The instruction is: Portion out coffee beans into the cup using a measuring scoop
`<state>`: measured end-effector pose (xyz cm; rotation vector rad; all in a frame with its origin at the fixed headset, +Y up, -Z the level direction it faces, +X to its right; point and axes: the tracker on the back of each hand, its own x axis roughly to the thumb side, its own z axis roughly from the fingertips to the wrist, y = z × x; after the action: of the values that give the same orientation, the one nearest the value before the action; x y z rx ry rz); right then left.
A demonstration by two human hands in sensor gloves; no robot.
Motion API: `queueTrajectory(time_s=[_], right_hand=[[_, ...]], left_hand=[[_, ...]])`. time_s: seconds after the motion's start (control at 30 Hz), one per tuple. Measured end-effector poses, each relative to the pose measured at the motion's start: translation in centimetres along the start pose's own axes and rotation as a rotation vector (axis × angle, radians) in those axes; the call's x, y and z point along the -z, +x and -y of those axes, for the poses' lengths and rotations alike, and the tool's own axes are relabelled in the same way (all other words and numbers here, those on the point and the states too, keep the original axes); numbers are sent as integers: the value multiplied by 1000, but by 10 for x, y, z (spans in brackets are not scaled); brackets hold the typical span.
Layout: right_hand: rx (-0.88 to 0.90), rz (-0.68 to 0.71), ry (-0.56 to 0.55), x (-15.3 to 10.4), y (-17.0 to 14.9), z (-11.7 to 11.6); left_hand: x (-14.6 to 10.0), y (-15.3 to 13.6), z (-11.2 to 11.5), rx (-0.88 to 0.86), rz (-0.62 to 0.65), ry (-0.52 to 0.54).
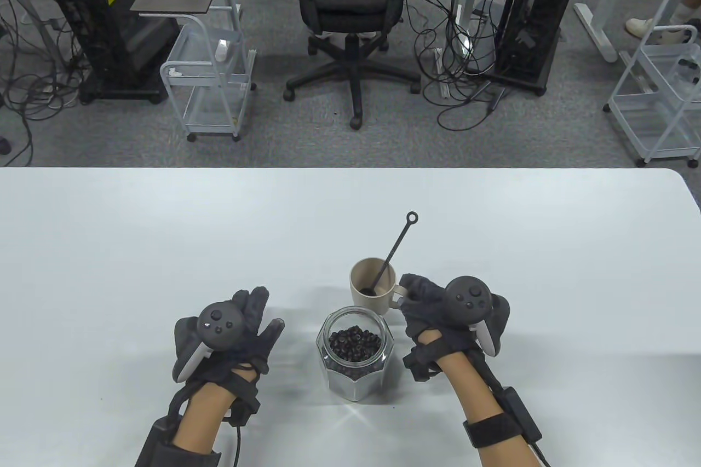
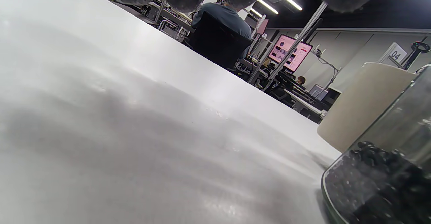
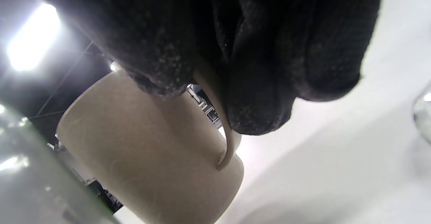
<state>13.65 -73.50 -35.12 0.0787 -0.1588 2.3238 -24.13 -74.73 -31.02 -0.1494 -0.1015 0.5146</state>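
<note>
A beige cup (image 1: 372,286) stands on the white table (image 1: 164,226) with a black long-handled measuring scoop (image 1: 395,249) leaning inside it, ring end up. Just in front of it is an open glass jar (image 1: 356,352) holding dark coffee beans (image 1: 355,345). My right hand (image 1: 421,300) grips the cup's handle; in the right wrist view the fingers (image 3: 256,82) curl round the handle of the cup (image 3: 151,156). My left hand (image 1: 249,319) rests flat on the table left of the jar, fingers spread. The left wrist view shows the jar (image 2: 387,170) and the cup (image 2: 363,106) at right.
Beyond the table's far edge are an office chair (image 1: 350,7), computer towers, white wire carts (image 1: 211,78) and loose cables on the carpet. In the left wrist view a person sits at a desk (image 2: 222,25) with monitors behind.
</note>
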Motion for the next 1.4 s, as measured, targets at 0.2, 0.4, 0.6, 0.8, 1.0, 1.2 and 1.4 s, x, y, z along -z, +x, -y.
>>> queueTrajectory(time_s=[0.2, 0.4, 0.6, 0.8, 1.0, 1.2, 1.4], right_hand=[[-11, -12, 46, 5, -2, -8], [-22, -13, 78, 5, -2, -13], [-26, -13, 105, 5, -1, -18], [-19, -33, 147, 5, -3, -18], [-14, -36, 167, 3, -3, -16], [34, -38, 108, -8, -5, 2], [225, -45, -25, -25, -19, 30]], left_hand=[[1, 0, 1, 1, 3, 6], [0, 0, 1, -1, 1, 0], [1, 0, 2, 2, 1, -5], [1, 0, 2, 2, 4, -3], [1, 1, 2, 1, 7, -1], [0, 2, 1, -4, 18, 19], [-2, 3, 0, -12, 35, 44]])
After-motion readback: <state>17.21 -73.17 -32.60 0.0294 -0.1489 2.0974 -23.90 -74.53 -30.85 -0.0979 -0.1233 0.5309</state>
